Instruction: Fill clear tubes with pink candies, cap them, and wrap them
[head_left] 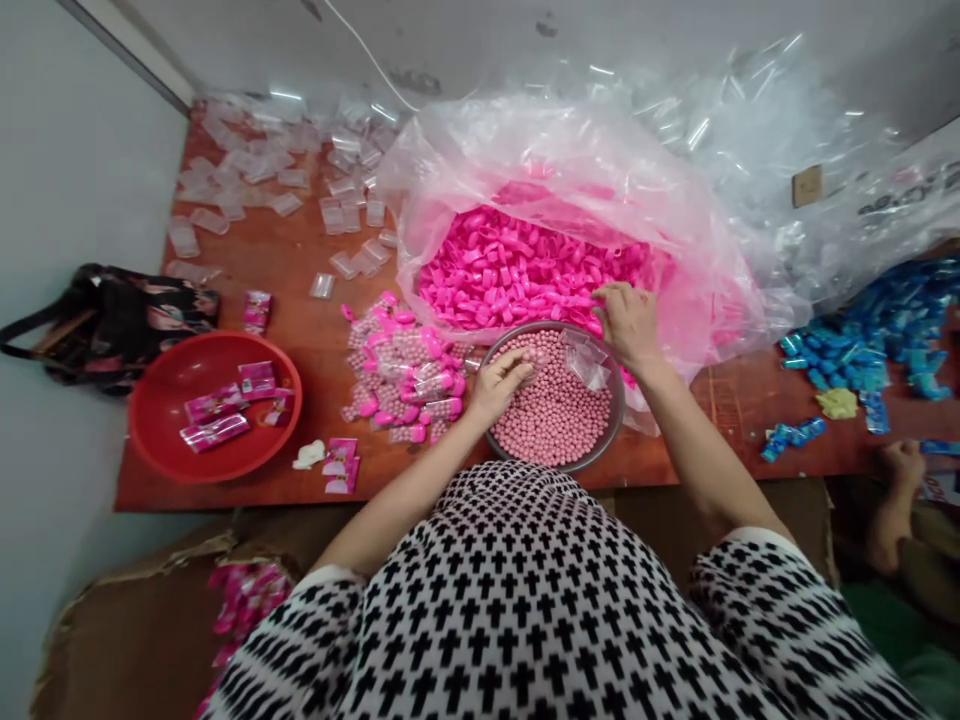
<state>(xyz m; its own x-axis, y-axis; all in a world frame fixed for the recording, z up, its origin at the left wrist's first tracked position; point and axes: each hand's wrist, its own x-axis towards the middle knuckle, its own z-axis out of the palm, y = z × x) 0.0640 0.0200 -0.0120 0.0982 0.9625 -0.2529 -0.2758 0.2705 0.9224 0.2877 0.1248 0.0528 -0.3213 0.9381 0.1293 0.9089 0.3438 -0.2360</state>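
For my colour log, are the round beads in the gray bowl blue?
No, the round beads in the gray bowl are pink.

Assembly workshop: wooden table (pixel 292 255), bulk bag (pixel 600 140), pink plastic parts (pixel 510 270), bead-filled bowl (pixel 619 407), clear cases (pixel 240 160).

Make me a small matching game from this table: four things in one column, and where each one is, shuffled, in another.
Things
1. Loose beads
2. Pile of pink pieces
3. Red bowl
4. Blue pieces

Places
A. At the left end of the table
B. In the grey bowl
C. Toward the table's right side
D. In the open plastic bag

Pairs: 1-B, 2-D, 3-A, 4-C
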